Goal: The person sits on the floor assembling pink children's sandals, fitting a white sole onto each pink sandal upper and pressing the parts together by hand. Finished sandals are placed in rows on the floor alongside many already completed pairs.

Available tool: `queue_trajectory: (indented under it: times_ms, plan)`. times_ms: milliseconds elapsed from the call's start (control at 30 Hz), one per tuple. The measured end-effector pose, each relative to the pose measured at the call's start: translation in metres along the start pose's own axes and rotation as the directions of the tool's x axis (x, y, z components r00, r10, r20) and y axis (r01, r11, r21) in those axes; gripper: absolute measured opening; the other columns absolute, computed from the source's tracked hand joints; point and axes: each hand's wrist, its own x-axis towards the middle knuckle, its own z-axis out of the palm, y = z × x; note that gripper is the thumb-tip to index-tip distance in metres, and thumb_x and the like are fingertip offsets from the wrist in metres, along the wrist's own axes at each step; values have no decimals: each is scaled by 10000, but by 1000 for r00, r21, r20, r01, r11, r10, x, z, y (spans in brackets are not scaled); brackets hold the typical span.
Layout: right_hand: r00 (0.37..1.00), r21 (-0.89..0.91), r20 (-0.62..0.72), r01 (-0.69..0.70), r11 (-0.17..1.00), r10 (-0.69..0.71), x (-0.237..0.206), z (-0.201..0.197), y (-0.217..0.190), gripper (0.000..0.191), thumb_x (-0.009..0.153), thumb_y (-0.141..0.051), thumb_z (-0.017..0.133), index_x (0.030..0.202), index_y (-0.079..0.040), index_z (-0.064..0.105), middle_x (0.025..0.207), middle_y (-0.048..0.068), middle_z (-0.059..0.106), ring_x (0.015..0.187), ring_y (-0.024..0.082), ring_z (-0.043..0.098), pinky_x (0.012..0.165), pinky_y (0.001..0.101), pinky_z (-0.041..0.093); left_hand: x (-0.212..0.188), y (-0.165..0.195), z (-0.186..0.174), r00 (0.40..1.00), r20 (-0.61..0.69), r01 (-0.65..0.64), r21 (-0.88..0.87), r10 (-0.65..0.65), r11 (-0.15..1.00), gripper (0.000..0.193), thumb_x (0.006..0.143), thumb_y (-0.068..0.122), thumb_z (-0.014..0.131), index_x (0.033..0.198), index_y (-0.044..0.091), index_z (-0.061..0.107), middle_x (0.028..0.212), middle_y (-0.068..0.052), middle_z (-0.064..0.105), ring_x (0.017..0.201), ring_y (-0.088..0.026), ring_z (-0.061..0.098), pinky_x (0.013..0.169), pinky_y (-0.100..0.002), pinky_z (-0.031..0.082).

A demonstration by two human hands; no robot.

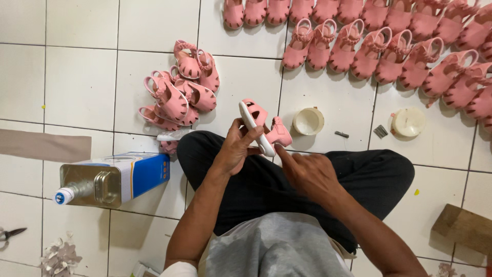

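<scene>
Fingers: left hand grasping pink sandal by its white sole edge; right hand loosely curled, index fingertip touching sole's end.
Sandal: smooth moulded plastic, slotted upper, held above lap.
Heap: loose pink sandals, left of knee.
Rows: sandals lined along top.
Can: metal tin, blue-white label, lying sideways, left.
Tubs: two round white.
Floor: white tiles, open far left.

We see bright, even light, soft shadows under the sandals, and perhaps slight edge blur.
</scene>
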Motion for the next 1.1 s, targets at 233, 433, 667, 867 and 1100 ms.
queue_trajectory:
  times_ms: [233,433,667,867,1100]
  plan:
    - [881,35,-64,-467,884,468,-29,31,47,362,965,-227,791,1313,-157,722,904,90,703,791,253,679,683,387,547,-2,-1,-8,999,-40,1,-97,-5,995,753,881,365,776,1403,13,362,1199,-110,570,1050,-201,644,763,-426,638]
    - [932,-156,69,-342,927,355,-7,107,117,562,883,-571,689,1199,-110,746,1649,236,279,1494,488,217,1156,655,190,-5,2,-3,999,-37,-24,-138,19,990,728,876,331,773,1392,17,366,1218,-84,576,1042,-183,654,768,-439,645]
    - [883,31,172,-447,894,436,-25,105,120,416,919,-488,702,994,-93,806,1666,228,298,1540,480,226,1232,595,224,-5,2,-7,998,-63,-7,-153,-2,988,752,889,326,776,1418,-7,358,1222,-126,623,1025,-204,672,769,-429,631]
    - [881,513,237,-472,717,411,-46,23,56,274,908,-260,736,1137,-111,754,1246,189,674,1112,327,665,946,418,527,-2,-8,-5,997,-73,-1,-130,-9,991,761,883,314,793,1409,-8,349,1178,-119,599,1028,-202,659,771,-420,625]
    - [987,246,86,-154,957,137,-14,5,8,591,912,-94,696,1480,-84,532,751,86,697,541,239,650,471,380,493,-5,-5,5,999,-32,-21,-127,17,992,712,883,294,790,1356,-6,351,1178,-135,607,1054,-222,675,802,-469,650]
